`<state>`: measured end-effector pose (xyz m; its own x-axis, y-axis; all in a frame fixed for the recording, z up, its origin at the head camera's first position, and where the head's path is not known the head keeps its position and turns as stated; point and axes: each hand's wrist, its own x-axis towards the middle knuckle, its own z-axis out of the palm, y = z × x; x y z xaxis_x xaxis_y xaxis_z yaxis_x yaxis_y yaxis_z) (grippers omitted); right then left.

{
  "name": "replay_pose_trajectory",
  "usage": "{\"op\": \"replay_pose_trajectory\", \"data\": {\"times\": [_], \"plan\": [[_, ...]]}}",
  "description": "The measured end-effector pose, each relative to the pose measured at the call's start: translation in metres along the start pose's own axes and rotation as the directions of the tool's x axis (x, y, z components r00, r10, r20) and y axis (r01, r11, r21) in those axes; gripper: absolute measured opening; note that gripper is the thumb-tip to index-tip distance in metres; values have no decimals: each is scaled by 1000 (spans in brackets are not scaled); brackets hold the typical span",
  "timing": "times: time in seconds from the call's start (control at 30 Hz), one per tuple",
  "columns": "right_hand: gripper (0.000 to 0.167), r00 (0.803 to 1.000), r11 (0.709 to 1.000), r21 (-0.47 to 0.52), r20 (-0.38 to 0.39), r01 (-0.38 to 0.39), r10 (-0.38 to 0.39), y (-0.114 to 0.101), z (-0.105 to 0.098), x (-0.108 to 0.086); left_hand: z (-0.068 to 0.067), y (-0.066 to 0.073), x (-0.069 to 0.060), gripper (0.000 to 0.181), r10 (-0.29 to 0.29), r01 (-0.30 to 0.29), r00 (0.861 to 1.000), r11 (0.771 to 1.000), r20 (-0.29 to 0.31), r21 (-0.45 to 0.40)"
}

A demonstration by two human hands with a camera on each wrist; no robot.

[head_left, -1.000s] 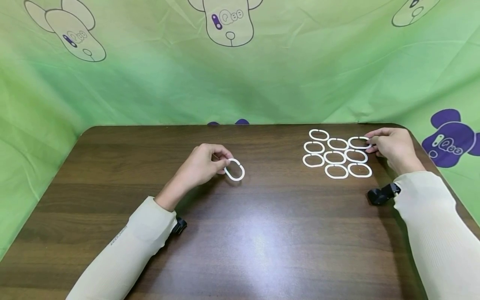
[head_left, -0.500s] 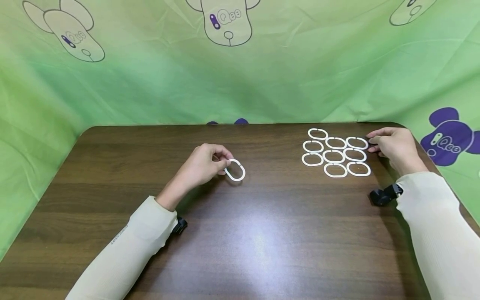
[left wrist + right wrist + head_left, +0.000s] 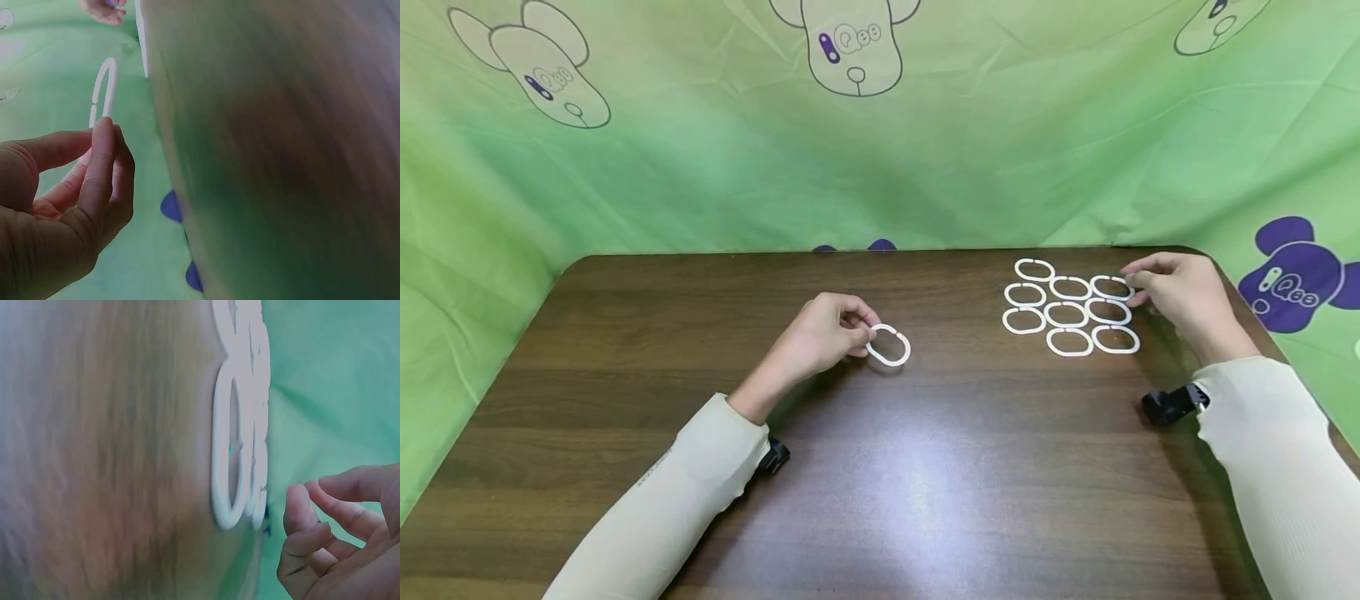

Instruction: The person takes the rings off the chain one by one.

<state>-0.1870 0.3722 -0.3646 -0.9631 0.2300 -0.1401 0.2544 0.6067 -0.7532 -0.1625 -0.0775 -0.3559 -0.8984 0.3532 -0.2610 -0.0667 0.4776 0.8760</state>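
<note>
My left hand (image 3: 831, 337) pinches a white oval split ring (image 3: 895, 360) by its left side, tilted just above the table. In the left wrist view this ring (image 3: 110, 81) stands up from between thumb and fingers, a small gap showing in its side. My right hand (image 3: 1183, 292) is at the right end of the back-row ring (image 3: 1111, 297), its fingertips overlapping that end in the head view. The right wrist view shows its fingers (image 3: 300, 512) loosely bent with nothing visible between them. Several similar rings (image 3: 1070, 354) lie flat, close together, in rough rows.
The brown wooden table (image 3: 887, 483) has a bright glare patch at its front middle. A green printed cloth (image 3: 737, 167) hangs behind and at the sides. Dark wrist cameras (image 3: 1172, 406) sit under both sleeves.
My left hand has shifted slightly right with the ring. The right hand drew off the back-right ring, then came back left over its end. The laid rings appear unmoved.
</note>
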Motion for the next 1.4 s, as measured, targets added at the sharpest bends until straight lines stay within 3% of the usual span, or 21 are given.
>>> {"op": "replay_pose_trajectory", "data": {"times": [0.2,0.4,0.57,0.77,1.0,1.17,1.4], "plan": [[11,997,995,-67,27,70,-68,-17,8,-13,25,9,11,23,11,-7,999,995,39,-101],[30,990,984,-125,69,130,-122,-31,15,-23,48,23,25,28,-12,32,997,965,78,-261],[32,986,978,-135,82,157,-146,-36,20,-27,65,36,35,28,-56,88,992,949,114,-303],[32,984,976,-135,89,169,-157,-38,22,-31,92,45,46,27,-108,137,990,914,95,-381],[33,981,973,-141,95,182,-170,-35,25,-35,121,57,55,25,-146,148,989,885,39,-442],[31,976,971,-120,95,209,-198,-36,28,-37,138,64,58,22,-179,154,984,893,-19,-422],[30,970,964,-123,86,236,-227,-44,30,-43,150,72,59,18,-205,177,973,959,-111,-220]]}}
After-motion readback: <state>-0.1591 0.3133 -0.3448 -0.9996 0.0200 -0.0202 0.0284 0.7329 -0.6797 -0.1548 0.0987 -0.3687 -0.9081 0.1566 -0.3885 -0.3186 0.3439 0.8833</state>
